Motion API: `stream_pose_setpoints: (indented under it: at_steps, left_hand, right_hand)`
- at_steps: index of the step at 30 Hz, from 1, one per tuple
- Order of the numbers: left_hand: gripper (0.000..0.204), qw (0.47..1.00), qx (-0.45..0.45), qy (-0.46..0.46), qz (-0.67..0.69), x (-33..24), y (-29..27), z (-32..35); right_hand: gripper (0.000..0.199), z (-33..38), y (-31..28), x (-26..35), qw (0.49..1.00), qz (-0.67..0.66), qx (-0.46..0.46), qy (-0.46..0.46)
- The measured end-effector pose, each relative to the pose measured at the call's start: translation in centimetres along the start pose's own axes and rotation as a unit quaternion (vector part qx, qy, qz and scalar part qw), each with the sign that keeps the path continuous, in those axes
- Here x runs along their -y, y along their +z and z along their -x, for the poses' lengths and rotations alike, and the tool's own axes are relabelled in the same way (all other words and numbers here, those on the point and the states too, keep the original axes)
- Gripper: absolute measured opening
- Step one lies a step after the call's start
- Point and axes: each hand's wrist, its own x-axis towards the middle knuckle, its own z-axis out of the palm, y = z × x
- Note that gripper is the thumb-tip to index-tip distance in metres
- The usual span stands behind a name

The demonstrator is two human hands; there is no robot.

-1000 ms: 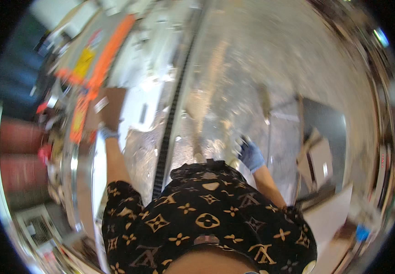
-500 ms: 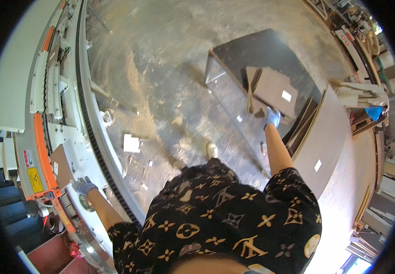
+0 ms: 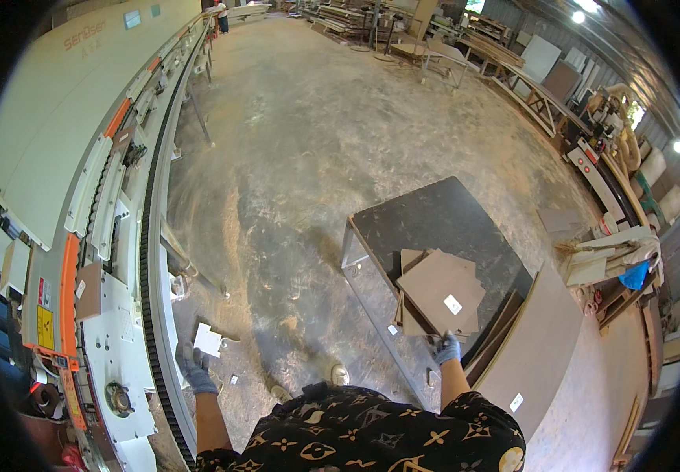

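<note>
My right hand [image 3: 447, 348], in a grey-blue work glove, grips the near edge of the top brown panel [image 3: 440, 285], which has a white label. Under that panel lie several similar panels, turned at different angles, on a dark low table [image 3: 454, 206]. My left hand [image 3: 196, 370], also gloved, is beside the curved grey rail of the long machine [image 3: 123, 338], with its fingers apart and nothing in them. Another small brown board [image 3: 89, 291], also labelled, lies in the machine's feed beside the orange strip.
Large brown boards [image 3: 548, 346] lean at the table's right side. A white scrap piece [image 3: 208, 340] lies on the dusty floor near my left hand. Farther right are a machine with red buttons [image 3: 590, 161] and a blue cloth [image 3: 635, 275]. A person [image 3: 221, 16] stands far back.
My view has tilted up, showing more of the workshop. My left hand has come away from the board in the machine toward the rail. The top panel on the table has turned slightly.
</note>
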Motion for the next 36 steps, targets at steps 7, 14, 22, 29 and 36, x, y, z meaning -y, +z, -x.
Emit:
stream_pose_setpoints:
  at_steps: [7,14,22,29,36]
  left_hand:
    - [0.038,0.96,0.239,0.092,-0.111,4.6,3.1,2.8]
    - [0.049,0.687,0.503,0.418,-0.317,7.3,6.5,8.4]
    - [0.035,0.97,0.216,0.107,-0.019,-3.0,0.1,10.5]
    - [0.039,0.978,-0.053,0.192,0.062,-7.7,-17.1,4.9]
    - [0.043,0.952,-0.203,0.145,0.177,-9.0,-29.7,-0.5]
  right_hand:
    - [0.014,11.5,12.9,-5.2,0.946,0.158,0.285,0.015]
    - [0.021,25.0,21.3,-14.9,0.835,0.199,0.505,0.089]
    - [0.052,31.1,26.5,-24.2,0.685,0.402,0.593,0.133]
    - [0.041,28.7,27.0,-29.1,0.705,0.479,0.481,0.207]
    - [0.035,28.8,27.0,-32.3,0.724,0.51,0.414,0.211]
